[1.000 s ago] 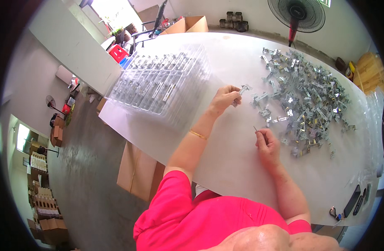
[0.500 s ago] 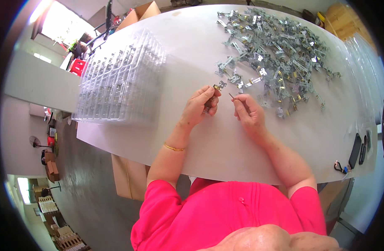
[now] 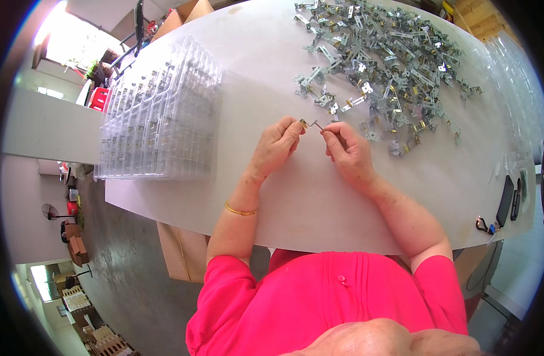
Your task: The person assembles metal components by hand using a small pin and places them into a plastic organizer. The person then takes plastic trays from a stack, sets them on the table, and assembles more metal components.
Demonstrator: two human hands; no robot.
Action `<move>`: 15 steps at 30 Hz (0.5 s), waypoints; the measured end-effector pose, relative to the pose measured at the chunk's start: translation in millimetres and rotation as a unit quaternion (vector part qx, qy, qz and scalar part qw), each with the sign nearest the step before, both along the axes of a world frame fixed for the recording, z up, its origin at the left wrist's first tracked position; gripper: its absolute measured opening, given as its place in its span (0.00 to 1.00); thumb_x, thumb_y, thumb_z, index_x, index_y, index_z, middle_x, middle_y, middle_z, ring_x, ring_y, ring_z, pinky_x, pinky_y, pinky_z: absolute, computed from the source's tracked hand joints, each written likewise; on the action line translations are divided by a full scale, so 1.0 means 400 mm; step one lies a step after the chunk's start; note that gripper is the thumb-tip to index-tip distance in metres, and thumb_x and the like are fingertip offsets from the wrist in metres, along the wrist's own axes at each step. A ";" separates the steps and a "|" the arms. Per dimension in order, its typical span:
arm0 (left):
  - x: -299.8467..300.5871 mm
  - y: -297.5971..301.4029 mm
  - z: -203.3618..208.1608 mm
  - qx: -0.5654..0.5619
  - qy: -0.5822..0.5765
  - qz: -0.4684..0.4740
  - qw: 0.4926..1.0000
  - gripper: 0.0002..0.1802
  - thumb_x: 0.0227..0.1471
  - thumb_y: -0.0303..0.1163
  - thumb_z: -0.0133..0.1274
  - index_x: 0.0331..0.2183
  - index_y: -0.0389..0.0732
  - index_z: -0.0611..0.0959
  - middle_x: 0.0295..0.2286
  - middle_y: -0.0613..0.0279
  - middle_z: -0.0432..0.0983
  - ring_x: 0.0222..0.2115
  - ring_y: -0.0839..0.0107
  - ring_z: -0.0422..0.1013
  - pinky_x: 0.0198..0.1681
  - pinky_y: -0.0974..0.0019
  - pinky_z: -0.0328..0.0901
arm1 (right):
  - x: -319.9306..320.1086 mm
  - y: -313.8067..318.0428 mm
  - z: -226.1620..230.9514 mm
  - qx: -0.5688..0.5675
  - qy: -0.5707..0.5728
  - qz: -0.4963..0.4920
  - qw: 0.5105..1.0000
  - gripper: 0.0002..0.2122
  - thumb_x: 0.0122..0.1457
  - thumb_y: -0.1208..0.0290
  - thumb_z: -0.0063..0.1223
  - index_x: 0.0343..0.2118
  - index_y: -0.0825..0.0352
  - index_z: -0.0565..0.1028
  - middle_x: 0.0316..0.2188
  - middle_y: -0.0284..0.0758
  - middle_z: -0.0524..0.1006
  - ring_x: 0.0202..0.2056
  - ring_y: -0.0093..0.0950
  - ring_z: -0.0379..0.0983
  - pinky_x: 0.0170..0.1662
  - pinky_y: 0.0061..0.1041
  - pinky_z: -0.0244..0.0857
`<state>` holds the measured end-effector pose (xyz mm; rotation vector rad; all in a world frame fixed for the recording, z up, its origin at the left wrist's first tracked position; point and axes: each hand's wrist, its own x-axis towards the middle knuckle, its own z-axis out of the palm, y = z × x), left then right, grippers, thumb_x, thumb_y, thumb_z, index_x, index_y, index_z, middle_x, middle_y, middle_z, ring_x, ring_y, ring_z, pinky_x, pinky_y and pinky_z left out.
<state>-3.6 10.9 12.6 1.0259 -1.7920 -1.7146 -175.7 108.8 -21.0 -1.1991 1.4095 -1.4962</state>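
My left hand (image 3: 276,146) is closed, thumb and forefinger pinching a small metal bracket (image 3: 304,123) with a brass-coloured part. Most of that piece is hidden behind the fingers. Facing it, my right hand (image 3: 350,155) grips a thin dark metal pin (image 3: 318,126) between thumb and fingertips. The pin points at the bracket, its tip close beside it; whether they touch I cannot tell. Beyond my hands lies a large loose heap of similar metal brackets (image 3: 396,65), some with brass-coloured parts.
Stacked clear plastic compartment trays (image 3: 159,118) holding small metal parts stand on the white table (image 3: 260,71) at left. Clear plastic trays or sheets (image 3: 512,101) lie at the far right. A black phone-like object (image 3: 505,202) is near the right edge. A cardboard box (image 3: 180,252) sits below the table.
The pin in my right hand has come closer to the bracket in my left. The bracket shows less now, sitting lower in my fingers. The view has shifted slightly.
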 end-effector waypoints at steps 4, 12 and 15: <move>-0.001 0.000 -0.005 -0.063 -0.025 0.009 0.998 0.16 0.66 0.40 0.47 0.31 0.39 0.79 0.16 0.75 0.64 0.16 0.86 0.56 0.18 0.77 0.51 | -0.004 -0.001 -0.008 0.004 0.012 0.002 1.000 0.05 0.65 0.72 0.53 0.38 0.67 0.74 0.19 0.26 0.72 0.22 0.14 0.68 0.25 0.17 0.61; -0.005 0.005 -0.027 -0.162 -0.057 -0.011 0.985 0.13 0.64 0.35 0.49 0.30 0.37 0.78 0.16 0.74 0.65 0.18 0.85 0.60 0.20 0.75 0.56 | 0.000 0.000 0.009 0.011 -0.017 0.040 0.999 0.09 0.67 0.72 0.50 0.48 0.66 0.70 0.20 0.28 0.72 0.23 0.16 0.69 0.27 0.18 0.64; -0.006 0.009 -0.031 -0.213 -0.037 -0.020 0.976 0.13 0.64 0.35 0.50 0.30 0.36 0.79 0.17 0.73 0.65 0.19 0.84 0.60 0.21 0.74 0.57 | 0.000 0.000 0.005 0.007 -0.017 0.040 0.999 0.08 0.67 0.71 0.49 0.47 0.66 0.70 0.21 0.29 0.73 0.23 0.16 0.69 0.27 0.19 0.65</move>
